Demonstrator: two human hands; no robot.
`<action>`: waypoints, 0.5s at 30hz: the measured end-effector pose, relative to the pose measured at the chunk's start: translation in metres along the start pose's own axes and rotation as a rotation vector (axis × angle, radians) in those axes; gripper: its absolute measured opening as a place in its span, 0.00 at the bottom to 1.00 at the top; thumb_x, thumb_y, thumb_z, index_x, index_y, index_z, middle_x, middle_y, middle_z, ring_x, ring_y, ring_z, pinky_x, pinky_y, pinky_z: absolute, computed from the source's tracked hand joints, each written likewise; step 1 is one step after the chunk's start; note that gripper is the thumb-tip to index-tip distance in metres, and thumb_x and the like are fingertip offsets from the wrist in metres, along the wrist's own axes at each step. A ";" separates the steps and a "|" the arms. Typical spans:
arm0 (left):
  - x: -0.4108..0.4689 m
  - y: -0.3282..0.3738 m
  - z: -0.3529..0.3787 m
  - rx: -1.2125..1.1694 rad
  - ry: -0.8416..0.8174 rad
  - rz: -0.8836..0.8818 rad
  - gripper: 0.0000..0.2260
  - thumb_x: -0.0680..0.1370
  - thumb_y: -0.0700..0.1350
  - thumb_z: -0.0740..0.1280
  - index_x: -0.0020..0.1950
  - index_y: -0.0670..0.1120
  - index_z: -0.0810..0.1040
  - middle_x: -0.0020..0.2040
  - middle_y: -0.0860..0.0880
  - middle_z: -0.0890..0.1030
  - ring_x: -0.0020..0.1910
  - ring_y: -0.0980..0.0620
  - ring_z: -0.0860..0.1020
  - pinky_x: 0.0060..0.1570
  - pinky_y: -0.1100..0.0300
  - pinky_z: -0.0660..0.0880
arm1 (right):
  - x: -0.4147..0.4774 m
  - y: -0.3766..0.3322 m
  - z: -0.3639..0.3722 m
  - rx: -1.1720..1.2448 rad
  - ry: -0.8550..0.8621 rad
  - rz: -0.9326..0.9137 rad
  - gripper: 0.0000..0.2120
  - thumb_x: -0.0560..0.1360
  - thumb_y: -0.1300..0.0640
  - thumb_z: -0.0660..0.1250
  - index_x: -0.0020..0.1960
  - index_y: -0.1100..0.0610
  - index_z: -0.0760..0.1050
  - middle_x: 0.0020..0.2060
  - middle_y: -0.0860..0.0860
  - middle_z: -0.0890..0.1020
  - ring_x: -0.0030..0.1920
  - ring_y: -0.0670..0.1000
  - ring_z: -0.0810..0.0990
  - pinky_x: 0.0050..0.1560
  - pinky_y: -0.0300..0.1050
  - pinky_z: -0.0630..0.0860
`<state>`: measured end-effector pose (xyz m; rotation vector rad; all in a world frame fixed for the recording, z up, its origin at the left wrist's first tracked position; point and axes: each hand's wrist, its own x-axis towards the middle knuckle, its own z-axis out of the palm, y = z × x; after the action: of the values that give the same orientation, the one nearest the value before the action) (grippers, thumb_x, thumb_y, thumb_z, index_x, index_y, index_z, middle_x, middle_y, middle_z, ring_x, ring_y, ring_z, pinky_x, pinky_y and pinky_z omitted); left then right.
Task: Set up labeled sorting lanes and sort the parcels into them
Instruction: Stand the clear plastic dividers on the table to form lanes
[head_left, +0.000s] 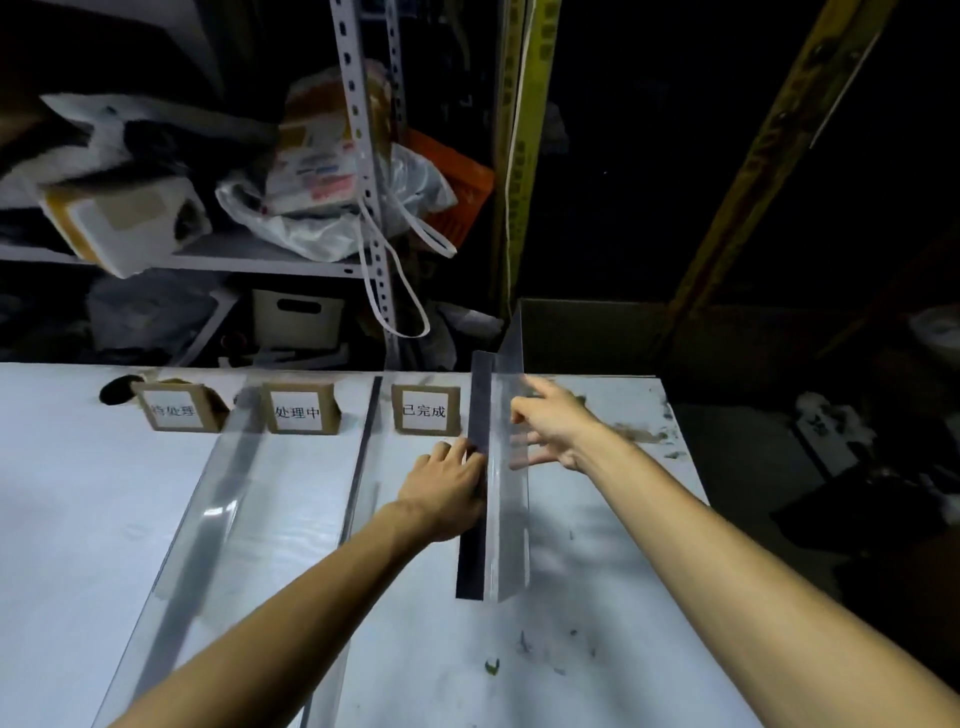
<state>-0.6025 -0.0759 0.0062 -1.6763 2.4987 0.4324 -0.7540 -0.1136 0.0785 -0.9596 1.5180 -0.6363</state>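
Observation:
Three clear acrylic dividers stand lengthwise on the white table (78, 509). The right divider (511, 525) has a dark base strip. My left hand (447, 488) presses flat on that strip from the left side. My right hand (550, 423) has its fingers spread against the divider's upright clear wall from the right. The middle divider (363, 467) and the left divider (218, 493) stand untouched. Three cardboard label cards with white paper and Chinese text stand at the far end: left card (176, 410), middle card (300, 410), right card (426, 410).
Behind the table a metal shelf (363, 156) holds parcels, among them a white box (119, 218) and a plastic bag (322, 218). An open cardboard box (587, 332) sits beyond the table's far right corner. The table's right edge (691, 467) drops to a dark floor.

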 end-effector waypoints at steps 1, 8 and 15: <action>0.007 -0.005 0.007 0.006 -0.014 -0.005 0.23 0.80 0.53 0.61 0.73 0.47 0.65 0.74 0.45 0.63 0.69 0.43 0.65 0.67 0.49 0.67 | 0.011 0.006 0.003 -0.005 -0.003 0.013 0.28 0.81 0.64 0.59 0.78 0.46 0.62 0.56 0.52 0.76 0.48 0.55 0.80 0.41 0.56 0.83; 0.048 -0.024 0.072 0.069 -0.313 0.020 0.38 0.80 0.53 0.64 0.81 0.44 0.44 0.81 0.42 0.43 0.79 0.39 0.42 0.76 0.45 0.42 | 0.073 0.050 0.026 -0.100 0.078 0.029 0.28 0.78 0.61 0.64 0.76 0.46 0.65 0.68 0.56 0.76 0.62 0.61 0.79 0.56 0.60 0.81; 0.065 -0.038 0.083 0.004 -0.318 0.059 0.41 0.80 0.54 0.64 0.80 0.45 0.39 0.80 0.43 0.37 0.78 0.41 0.37 0.77 0.46 0.39 | 0.090 0.056 0.024 -0.107 0.156 -0.014 0.23 0.79 0.59 0.65 0.74 0.48 0.70 0.68 0.55 0.75 0.63 0.58 0.77 0.61 0.60 0.78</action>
<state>-0.5993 -0.1235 -0.0950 -1.4062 2.3167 0.6428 -0.7424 -0.1581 -0.0196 -1.0219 1.6989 -0.6577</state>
